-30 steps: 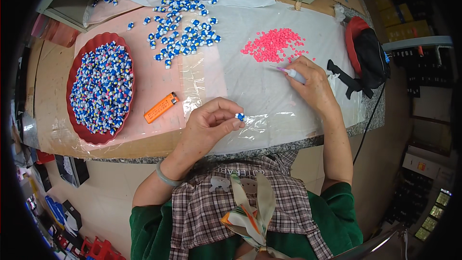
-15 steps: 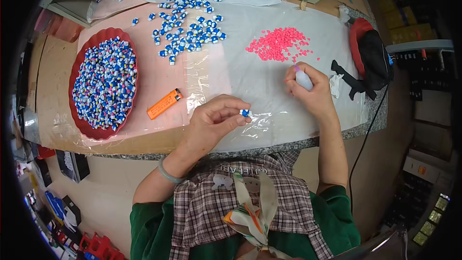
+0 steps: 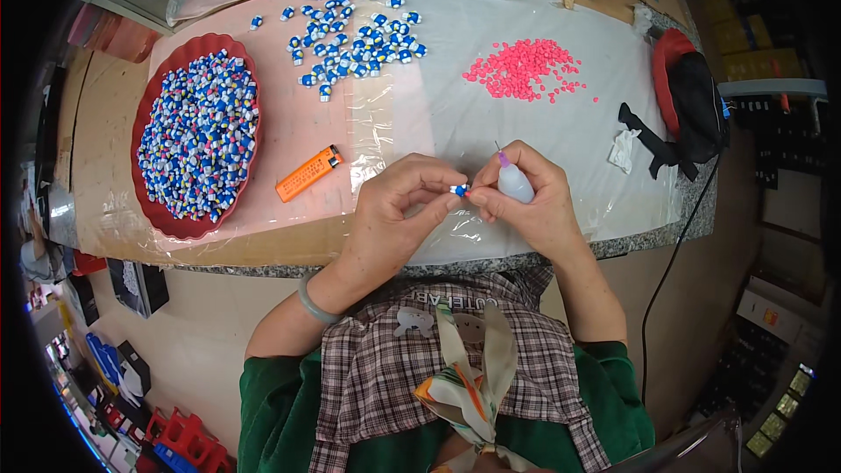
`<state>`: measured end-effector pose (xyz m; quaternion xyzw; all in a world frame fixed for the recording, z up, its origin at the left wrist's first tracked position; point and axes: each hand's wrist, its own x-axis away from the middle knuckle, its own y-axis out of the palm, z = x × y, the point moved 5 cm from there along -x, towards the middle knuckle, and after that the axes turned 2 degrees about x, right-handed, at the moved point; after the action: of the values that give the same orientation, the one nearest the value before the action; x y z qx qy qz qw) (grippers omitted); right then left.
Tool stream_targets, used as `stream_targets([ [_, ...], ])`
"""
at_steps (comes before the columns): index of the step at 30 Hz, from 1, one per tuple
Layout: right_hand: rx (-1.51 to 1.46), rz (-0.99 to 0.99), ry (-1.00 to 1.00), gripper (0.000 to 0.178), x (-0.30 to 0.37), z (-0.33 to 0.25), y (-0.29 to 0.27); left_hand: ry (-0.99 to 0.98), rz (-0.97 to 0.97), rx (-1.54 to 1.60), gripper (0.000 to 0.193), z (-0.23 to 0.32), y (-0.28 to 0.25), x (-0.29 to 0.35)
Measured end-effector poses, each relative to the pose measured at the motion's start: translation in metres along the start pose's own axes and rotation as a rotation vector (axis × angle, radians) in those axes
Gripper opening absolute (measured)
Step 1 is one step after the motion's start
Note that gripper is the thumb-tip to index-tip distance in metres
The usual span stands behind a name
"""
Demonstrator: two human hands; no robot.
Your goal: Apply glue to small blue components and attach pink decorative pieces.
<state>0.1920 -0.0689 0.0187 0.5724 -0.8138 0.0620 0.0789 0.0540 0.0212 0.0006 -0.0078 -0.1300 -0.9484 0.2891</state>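
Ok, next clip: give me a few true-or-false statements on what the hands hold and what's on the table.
1. The left hand pinches a small blue-and-white piece. True.
2. The right hand holds an orange lighter. False: it holds a small squeeze bottle; the orange lighter lies on the table.
3. The red tray is heaped with blue-and-white pieces. True.
4. The pink pieces are in the tray. False: they lie loose on the plastic sheet.

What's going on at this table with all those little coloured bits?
A person at the table pinches one small blue-and-white piece in the left hand. The right hand holds a small squeeze bottle and meets it at the piece. A red tray of similar pieces, a pink heap and an orange lighter lie nearby.
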Motion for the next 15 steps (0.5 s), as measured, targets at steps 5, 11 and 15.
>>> stream_targets([
  [5,0.057,0.028,0.023,0.019,0.0,-0.001,0.0,0.031,0.014,-0.047,0.019,0.004,0.001,0.001],
  [11,0.113,0.024,0.028,0.019,0.0,-0.001,0.001,0.164,0.028,-0.243,0.019,0.009,0.002,-0.001],
  [15,0.084,0.023,0.076,0.019,-0.001,-0.001,0.003,0.307,0.045,-0.475,0.02,0.021,0.004,0.001],
])
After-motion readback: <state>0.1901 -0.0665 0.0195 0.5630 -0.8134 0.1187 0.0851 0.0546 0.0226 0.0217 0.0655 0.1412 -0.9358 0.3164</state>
